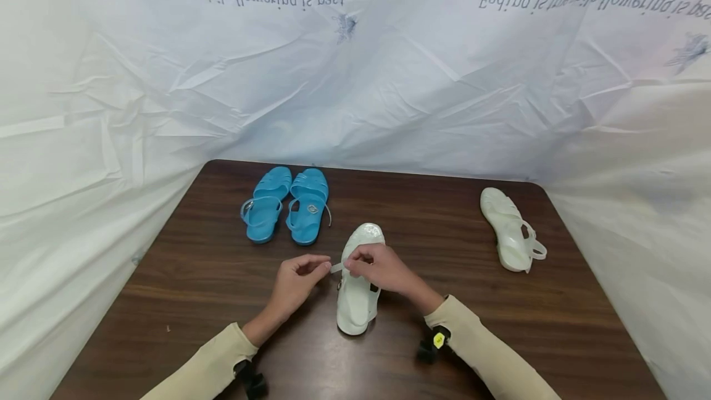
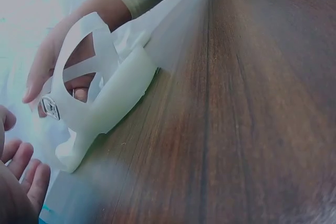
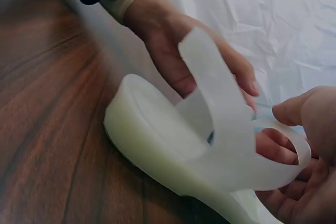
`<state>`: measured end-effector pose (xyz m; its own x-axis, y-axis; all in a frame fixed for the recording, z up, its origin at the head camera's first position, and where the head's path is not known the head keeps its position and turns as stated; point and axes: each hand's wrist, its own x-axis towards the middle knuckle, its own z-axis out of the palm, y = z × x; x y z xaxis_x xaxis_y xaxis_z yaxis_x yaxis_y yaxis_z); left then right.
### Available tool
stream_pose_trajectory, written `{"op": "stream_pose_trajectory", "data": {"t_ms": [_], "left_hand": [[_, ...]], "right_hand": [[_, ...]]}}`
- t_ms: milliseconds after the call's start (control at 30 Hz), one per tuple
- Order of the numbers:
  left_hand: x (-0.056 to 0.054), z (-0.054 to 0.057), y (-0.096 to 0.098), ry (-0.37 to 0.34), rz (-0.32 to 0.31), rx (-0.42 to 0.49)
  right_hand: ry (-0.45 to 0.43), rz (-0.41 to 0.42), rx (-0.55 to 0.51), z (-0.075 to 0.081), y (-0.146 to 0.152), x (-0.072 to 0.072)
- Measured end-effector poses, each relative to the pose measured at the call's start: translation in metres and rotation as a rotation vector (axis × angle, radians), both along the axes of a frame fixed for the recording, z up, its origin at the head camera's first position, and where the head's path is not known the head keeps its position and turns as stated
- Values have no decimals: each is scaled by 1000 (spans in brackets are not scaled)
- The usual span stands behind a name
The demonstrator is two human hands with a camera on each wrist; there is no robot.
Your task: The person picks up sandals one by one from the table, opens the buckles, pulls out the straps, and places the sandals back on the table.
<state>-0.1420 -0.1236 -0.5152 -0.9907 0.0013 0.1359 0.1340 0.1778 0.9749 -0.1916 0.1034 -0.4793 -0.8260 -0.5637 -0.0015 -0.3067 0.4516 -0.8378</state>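
A white jelly sandal (image 1: 355,301) lies in front of the person, toe pointing away. Its ankle strap (image 3: 286,179) loops up from the side, and the right hand (image 1: 383,267) pinches this strap over the sandal. Just left of the sandal is the left hand (image 1: 300,279), fingertips right by the strap's free end. In the left wrist view the thumb and fingers of the left hand (image 2: 18,174) stand apart, with a small metal buckle (image 2: 50,107) on the sandal's strap nearby. Part of the toe section is hidden behind the right hand.
Two blue sandals (image 1: 308,202) lie side by side at the back left of the brown table (image 1: 433,227). A second white sandal (image 1: 508,233) lies at the far right, strap out to its side. White printed sheeting (image 1: 355,91) hangs behind and beside the table.
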Motion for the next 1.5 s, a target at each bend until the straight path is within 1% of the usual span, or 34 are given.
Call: {"op": "stream_pose_trajectory", "data": {"t_ms": [100,200,333,400,467,533,700,800,967,1033,1167,1300,1433,1500], "left_hand": [[0,0,0,-21,-46,2],[-1,0,1,-62,-150,14],[-2,1,2,-115,-294,-13],[-1,1,3,-134,-330,-50],[0,1,3,-151,-344,-84],[1,1,4,-160,-342,-121],[4,3,4,-166,-305,-202],[6,3,4,-172,-291,-238],[10,0,7,-185,-279,-283],[13,0,9,-188,-269,-280],[19,2,14,-191,-227,-252],[22,3,17,-180,-199,-247],[24,4,20,-175,-195,-255],[25,5,22,-172,-201,-260]], "right_hand": [[63,26,45,0,-4,1],[121,48,94,1,-5,1],[152,67,136,4,-2,2],[170,68,153,5,1,3],[201,55,172,7,5,4],[229,23,184,10,9,6],[295,-94,193,15,20,11],[308,-132,188,14,29,14],[261,-159,175,12,42,24],[232,-173,177,11,45,30],[176,-200,188,10,47,39],[135,-182,198,4,47,47],[105,-127,190,-4,45,51],[98,-116,180,-7,44,53]]}}
